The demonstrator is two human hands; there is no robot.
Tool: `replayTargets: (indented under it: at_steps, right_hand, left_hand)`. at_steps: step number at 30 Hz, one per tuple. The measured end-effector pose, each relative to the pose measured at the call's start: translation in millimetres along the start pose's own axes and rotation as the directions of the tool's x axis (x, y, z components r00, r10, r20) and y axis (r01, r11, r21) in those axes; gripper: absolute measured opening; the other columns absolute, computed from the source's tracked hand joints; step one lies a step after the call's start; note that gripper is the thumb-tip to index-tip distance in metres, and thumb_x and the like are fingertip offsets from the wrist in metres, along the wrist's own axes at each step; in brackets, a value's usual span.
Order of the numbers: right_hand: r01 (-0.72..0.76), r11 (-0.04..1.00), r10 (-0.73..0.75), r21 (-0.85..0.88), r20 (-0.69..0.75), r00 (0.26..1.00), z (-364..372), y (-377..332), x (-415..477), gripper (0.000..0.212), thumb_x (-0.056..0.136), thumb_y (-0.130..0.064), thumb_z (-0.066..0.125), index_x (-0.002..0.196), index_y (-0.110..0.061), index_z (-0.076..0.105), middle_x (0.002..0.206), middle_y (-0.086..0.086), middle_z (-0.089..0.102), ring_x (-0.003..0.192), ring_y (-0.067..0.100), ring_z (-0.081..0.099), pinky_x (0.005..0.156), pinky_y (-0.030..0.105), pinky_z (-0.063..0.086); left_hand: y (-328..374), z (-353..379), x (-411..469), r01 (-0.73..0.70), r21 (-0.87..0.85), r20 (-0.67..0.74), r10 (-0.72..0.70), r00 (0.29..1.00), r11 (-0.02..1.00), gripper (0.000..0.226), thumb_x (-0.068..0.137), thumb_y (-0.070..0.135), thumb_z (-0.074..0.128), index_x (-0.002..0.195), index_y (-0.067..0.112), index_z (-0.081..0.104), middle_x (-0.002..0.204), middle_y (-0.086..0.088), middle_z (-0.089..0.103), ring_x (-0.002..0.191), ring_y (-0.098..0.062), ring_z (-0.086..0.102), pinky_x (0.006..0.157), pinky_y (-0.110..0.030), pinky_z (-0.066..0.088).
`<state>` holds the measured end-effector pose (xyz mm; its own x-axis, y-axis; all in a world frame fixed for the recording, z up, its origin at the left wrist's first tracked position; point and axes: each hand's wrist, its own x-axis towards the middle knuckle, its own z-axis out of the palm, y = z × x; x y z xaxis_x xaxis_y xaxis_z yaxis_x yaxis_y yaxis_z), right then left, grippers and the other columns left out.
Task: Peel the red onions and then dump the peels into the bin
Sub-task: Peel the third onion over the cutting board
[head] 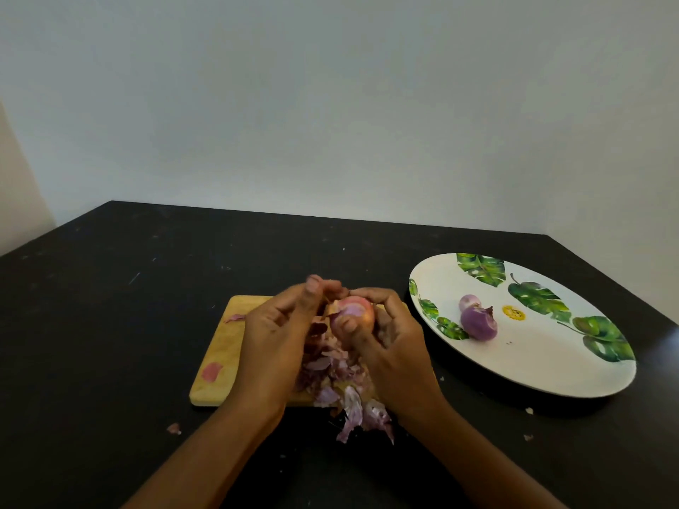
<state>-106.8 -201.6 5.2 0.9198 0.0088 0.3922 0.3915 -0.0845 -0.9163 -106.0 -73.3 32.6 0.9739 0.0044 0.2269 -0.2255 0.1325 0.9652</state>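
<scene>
Plate (pixel 551 376) holding two onions (pixel 477 321) lies right of board (pixel 224 347).

The right grip (pixel 389 339) holds a half-peeled red onion (pixel 354 315) above a wooden cutting board (pixel 224 347) on the dark worktop (pixel 110 306). The left grip (pixel 279 325) pinches a strip of skin (pixel 328 299) at its top. Peels (pixel 341 380) heap beneath. 2 peeled onions (pixel 477 323) lie on a leaf-patterned plate (pixel 551 361) to the right.
</scene>
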Motion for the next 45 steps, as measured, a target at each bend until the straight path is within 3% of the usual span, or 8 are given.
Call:
replayTargets:
  at_steps: [4, 12, 19, 25, 34, 38, 41, 45]
  right_hand:
    - [-0.069, 0.994, 0.07, 0.079, -0.007, 0.998, -2.9, 0.4, 1.7, 0.039, 0.081, -0.043, 0.049, 0.104, -0.014, 0.06, 0.089, -0.01, 0.073, 0.085, 0.011, 0.071, 0.068, 0.022, 0.056]
    - [-0.098, 0.993, 0.095, 0.059, 0.057, 0.994, 0.4, -0.4, 0.0, 0.033, 0.082, -0.041, 0.049, 0.107, -0.021, 0.059, 0.09, -0.017, 0.072, 0.091, 0.007, 0.07, 0.069, 0.017, 0.055]
    - [-0.206, 0.974, 0.198, 0.092, 0.089, 0.976, 0.5, 2.7, -0.5, 0.04, 0.081, -0.045, 0.055, 0.115, -0.023, 0.06, 0.108, 0.0, 0.071, 0.102, 0.018, 0.068, 0.087, 0.041, 0.057]
    - [-0.312, 0.903, 0.29, 0.297, 0.116, 0.95, -1.5, 4.4, 1.9, 0.035, 0.08, -0.035, 0.062, 0.113, -0.022, 0.062, 0.108, 0.007, 0.071, 0.103, 0.026, 0.068, 0.09, 0.05, 0.054]
    - [-0.379, 0.742, 0.379, 0.553, 0.12, 0.918, -7.4, -0.1, 6.5, 0.038, 0.077, -0.018, 0.065, 0.114, -0.013, 0.058, 0.12, 0.019, 0.061, 0.098, 0.031, 0.069, 0.072, 0.03, 0.057]
    - [-0.386, 0.666, 0.418, 0.638, 0.109, 0.902, -8.5, -1.4, 8.9, 0.042, 0.074, -0.021, 0.065, 0.113, -0.008, 0.059, 0.115, 0.02, 0.063, 0.098, 0.035, 0.069, 0.07, 0.03, 0.059]
    - [-0.395, 0.658, 0.43, 0.641, 0.111, 0.896, -8.3, -1.1, 9.6, 0.04, 0.072, -0.027, 0.063, 0.108, -0.007, 0.06, 0.106, 0.019, 0.068, 0.092, 0.032, 0.071, 0.075, 0.036, 0.06]
    - [-0.425, 0.681, 0.452, 0.596, 0.114, 0.884, -7.6, 1.7, 11.3, 0.05, 0.074, -0.038, 0.06, 0.111, -0.005, 0.059, 0.114, 0.022, 0.067, 0.1, 0.03, 0.068, 0.087, 0.04, 0.056]
  left_hand:
    - [-2.7, -3.2, 1.8, -0.174, 0.166, 0.094, 0.16, 0.983, 0.971, 0.025, 0.065, 0.032, 0.066, 0.09, 0.027, 0.071, 0.088, 0.018, 0.071, 0.084, 0.002, 0.066, 0.066, -0.008, 0.049]
    - [-13.4, -6.1, 5.7, -0.277, 0.241, -0.028, 0.292, 0.956, 0.93, 0.019, 0.077, 0.009, 0.068, 0.079, 0.028, 0.07, 0.078, 0.019, 0.071, 0.075, 0.003, 0.066, 0.063, -0.006, 0.047]
    - [-18.1, -4.8, 2.7, -0.277, 0.302, -0.144, 0.331, 0.933, 0.912, 0.018, 0.08, 0.014, 0.066, 0.076, 0.031, 0.067, 0.078, 0.021, 0.069, 0.072, 0.004, 0.065, 0.061, -0.006, 0.048]
    - [-19.0, -6.0, 6.1, -0.194, 0.192, -0.212, 0.234, 0.949, 0.962, 0.009, 0.084, 0.021, 0.061, 0.078, 0.021, 0.067, 0.077, 0.009, 0.072, 0.073, -0.007, 0.069, 0.064, -0.021, 0.056]
    - [-20.8, -7.3, 8.3, -0.177, 0.2, -0.227, 0.221, 0.949, 0.964, 0.032, 0.085, 0.04, 0.05, 0.076, 0.011, 0.061, 0.073, 0.001, 0.068, 0.068, -0.007, 0.066, 0.063, -0.025, 0.054]
    - [-29.0, -10.5, 11.7, -0.166, 0.313, -0.16, 0.225, 0.961, 0.935, 0.003, 0.085, 0.023, 0.063, 0.082, 0.022, 0.062, 0.076, 0.008, 0.067, 0.076, 0.002, 0.063, 0.067, -0.013, 0.049]
    - [-30.7, -10.3, 11.1, -0.218, 0.347, -0.09, 0.263, 0.96, 0.912, 0.014, 0.082, 0.014, 0.067, 0.089, 0.025, 0.062, 0.086, 0.012, 0.065, 0.085, 0.005, 0.06, 0.069, -0.006, 0.046]
    - [-24.9, -6.4, 7.4, -0.288, 0.252, 0.02, 0.293, 0.956, 0.924, 0.022, 0.074, 0.031, 0.065, 0.095, 0.024, 0.065, 0.093, 0.016, 0.066, 0.09, 0.001, 0.062, 0.071, -0.01, 0.049]
